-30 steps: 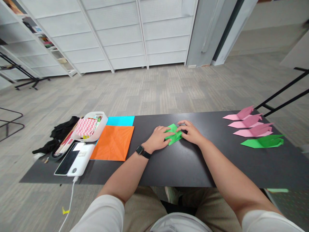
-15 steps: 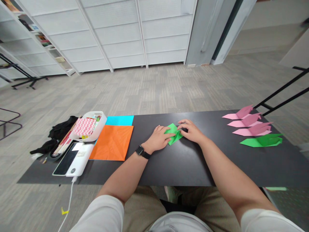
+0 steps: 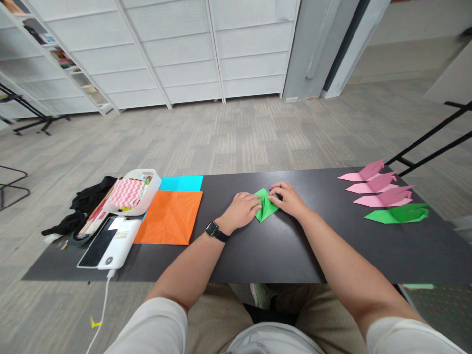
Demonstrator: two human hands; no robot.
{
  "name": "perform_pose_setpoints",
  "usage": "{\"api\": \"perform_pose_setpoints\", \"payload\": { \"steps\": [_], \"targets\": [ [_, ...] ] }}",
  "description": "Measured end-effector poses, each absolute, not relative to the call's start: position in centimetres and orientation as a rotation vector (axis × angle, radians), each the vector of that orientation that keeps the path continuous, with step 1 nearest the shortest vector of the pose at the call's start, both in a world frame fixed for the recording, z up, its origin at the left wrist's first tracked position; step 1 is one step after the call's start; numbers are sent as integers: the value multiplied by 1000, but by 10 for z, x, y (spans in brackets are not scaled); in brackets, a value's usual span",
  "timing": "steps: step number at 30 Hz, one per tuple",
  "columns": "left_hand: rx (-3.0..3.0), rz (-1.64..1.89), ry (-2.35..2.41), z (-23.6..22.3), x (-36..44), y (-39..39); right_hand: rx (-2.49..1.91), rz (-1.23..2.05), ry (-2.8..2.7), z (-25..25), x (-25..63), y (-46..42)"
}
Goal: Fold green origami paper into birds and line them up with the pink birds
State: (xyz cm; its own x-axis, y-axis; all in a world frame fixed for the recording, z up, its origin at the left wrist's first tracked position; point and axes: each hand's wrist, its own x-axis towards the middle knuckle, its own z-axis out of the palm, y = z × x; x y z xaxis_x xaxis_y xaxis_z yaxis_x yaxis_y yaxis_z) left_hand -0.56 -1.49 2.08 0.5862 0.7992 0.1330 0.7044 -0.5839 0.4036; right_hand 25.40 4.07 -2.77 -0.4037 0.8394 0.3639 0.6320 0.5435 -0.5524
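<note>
A small folded green paper (image 3: 266, 207) lies on the black table (image 3: 280, 250), pointed toward me. My left hand (image 3: 241, 210), with a dark watch on its wrist, presses the paper's left edge with curled fingers. My right hand (image 3: 287, 199) pinches its upper right part with the fingertips. Both hands rest on the tabletop around the paper.
Three folded pink papers (image 3: 376, 184) and one folded green one (image 3: 400, 214) lie at the right. At the left lie an orange sheet (image 3: 169, 217), a cyan sheet (image 3: 182, 183), a white box with patterned paper (image 3: 134, 192), a white device with a phone (image 3: 110, 243) and black cloth (image 3: 86, 201).
The green paper has turned from lying slantwise to pointing toward me, and both hands have shifted slightly with it.
</note>
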Motion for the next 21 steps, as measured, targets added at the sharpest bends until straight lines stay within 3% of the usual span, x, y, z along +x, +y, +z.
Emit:
{"api": "perform_pose_setpoints", "payload": {
  "steps": [21],
  "targets": [
    [2461,507,1432,16,6,-23,-1250,305,-2177,-25,240,38]
  ]
}}
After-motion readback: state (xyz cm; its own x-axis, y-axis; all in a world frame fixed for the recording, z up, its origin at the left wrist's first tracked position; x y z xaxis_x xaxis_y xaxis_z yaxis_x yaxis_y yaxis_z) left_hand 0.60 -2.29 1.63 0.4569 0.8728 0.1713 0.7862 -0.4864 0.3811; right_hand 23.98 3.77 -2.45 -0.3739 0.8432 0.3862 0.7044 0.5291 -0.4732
